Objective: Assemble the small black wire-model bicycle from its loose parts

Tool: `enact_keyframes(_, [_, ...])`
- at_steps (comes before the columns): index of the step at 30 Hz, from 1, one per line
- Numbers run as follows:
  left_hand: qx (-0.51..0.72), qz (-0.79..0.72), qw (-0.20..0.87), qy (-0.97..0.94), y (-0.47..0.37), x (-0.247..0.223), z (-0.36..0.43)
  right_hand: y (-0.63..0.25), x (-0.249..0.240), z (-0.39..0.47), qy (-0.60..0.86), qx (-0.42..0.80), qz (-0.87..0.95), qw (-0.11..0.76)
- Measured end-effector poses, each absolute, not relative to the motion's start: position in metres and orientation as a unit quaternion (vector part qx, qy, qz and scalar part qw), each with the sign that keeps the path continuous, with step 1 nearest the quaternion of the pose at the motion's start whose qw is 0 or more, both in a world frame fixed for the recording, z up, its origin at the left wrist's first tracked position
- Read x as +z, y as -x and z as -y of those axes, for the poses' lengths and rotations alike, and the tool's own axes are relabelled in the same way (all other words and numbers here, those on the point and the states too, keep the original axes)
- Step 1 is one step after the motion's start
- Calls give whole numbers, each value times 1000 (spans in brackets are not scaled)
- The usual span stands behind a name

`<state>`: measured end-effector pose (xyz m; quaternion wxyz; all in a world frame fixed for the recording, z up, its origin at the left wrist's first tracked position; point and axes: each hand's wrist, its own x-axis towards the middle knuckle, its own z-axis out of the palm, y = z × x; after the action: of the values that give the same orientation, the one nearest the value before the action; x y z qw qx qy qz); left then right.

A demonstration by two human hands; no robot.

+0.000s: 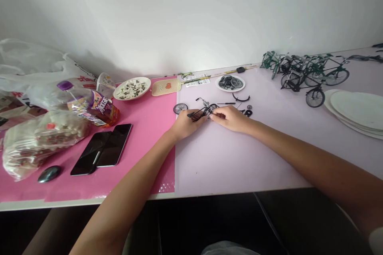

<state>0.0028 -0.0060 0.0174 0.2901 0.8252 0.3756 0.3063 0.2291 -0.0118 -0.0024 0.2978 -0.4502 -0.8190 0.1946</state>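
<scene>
Bicycle frame [206, 110], miniature and black, is located between both hands, over the lilac part of the desk [227, 163]; I cannot tell whether it touches the surface. Left hand [186, 124]: clamped on the saddle end of the frame. Right hand [232, 118]: thumb and fingertips drawn in at the frame's near side; from my feed, I cannot tell whether they pinch the frame itself or a small part against it.

Procedure, in my judgement:
1. Use the left hand as the vice. Hold the thicker tubing and spare the thin handlebars [204, 102], which would probably bend under load.
2. Let the right hand do the fine work. I would apply light fingertip pressure along the line of the joint, never across it.
3. Work low over the desk, so that a dropped part lands close by.
4. Leave the loose spoked wheel [180, 108], the slim screwdriver [226, 103] and the curved mudguard [241, 99] clear of both wrists.

Caution: I advise against twisting; thin spokes could distort.
</scene>
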Motion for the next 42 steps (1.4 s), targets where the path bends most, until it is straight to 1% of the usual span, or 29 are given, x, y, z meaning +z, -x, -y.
enact_keyframes(42, [302,-367,301,-827,-2,15,4,-229,-1,12,451,193,821,292])
